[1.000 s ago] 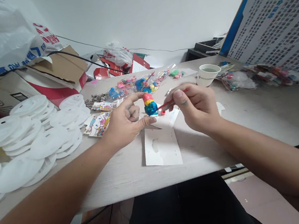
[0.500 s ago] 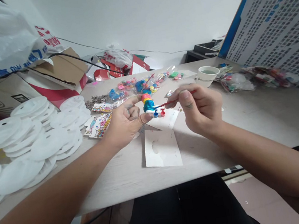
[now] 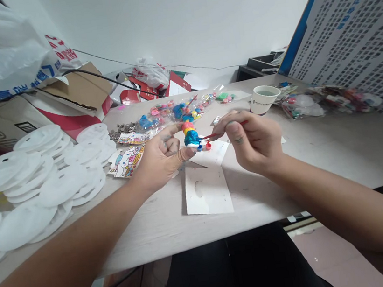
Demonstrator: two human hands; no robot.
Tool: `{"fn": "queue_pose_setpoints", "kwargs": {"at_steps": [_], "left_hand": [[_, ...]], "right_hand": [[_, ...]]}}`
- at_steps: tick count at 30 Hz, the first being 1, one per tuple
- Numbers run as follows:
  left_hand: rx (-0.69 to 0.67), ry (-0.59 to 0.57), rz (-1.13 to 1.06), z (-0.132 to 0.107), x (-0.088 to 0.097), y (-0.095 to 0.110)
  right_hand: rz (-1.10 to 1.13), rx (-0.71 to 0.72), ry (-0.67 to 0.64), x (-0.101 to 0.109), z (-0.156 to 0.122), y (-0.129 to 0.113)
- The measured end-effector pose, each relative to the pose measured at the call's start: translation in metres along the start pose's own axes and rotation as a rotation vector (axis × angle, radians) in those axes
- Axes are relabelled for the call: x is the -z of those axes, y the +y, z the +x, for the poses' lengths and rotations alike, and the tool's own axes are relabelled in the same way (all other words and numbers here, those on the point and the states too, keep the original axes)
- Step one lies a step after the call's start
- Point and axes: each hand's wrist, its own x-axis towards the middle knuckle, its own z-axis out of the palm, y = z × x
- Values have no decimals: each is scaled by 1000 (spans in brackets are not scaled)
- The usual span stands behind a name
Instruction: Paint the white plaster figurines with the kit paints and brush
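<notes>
My left hand [image 3: 162, 156] pinches a small painted figure [image 3: 190, 135] between forefinger on top and thumb below; the figure is pink, yellow and blue. My right hand [image 3: 252, 139] grips a thin red brush [image 3: 227, 130] whose tip touches the figure's right side. Both hands hover just above the white table [image 3: 337, 152], over a white card [image 3: 207, 190] and a small strip of paint pots [image 3: 206, 145].
Stacks of white plastic discs [image 3: 37, 178] cover the left. Cartoon sticker cards [image 3: 126, 159] lie beside them. Bags of coloured pieces [image 3: 176, 109], a paper cup [image 3: 262, 99], cardboard boxes [image 3: 75, 90] and a patterned board [image 3: 349, 33] stand behind.
Both hands shifted slightly left and nearer together; the brush tip stays at the figure, which has tilted a little.
</notes>
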Motion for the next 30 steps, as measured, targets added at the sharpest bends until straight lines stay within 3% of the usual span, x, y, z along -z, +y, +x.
{"fn": "queue_pose_setpoints", "kwargs": {"at_steps": [5,10,15,19,24,30], "left_hand": [[-13,-3,14,0,1,-1],[-20,-10,28,1,1,-2],[-16,-20,31,1,1,-2],[-8,-25,27,1,2,-2],[-10,-27,32,0,2,-2],[8,-28,51,-1,1,1]], "right_hand": [[55,3,49,1,0,1],[17,-23,2,1,2,-1],[47,-19,95,1,2,0],[25,0,10,1,1,1],[40,50,39,3,1,1],[-11,37,-36,7,4,0]]}}
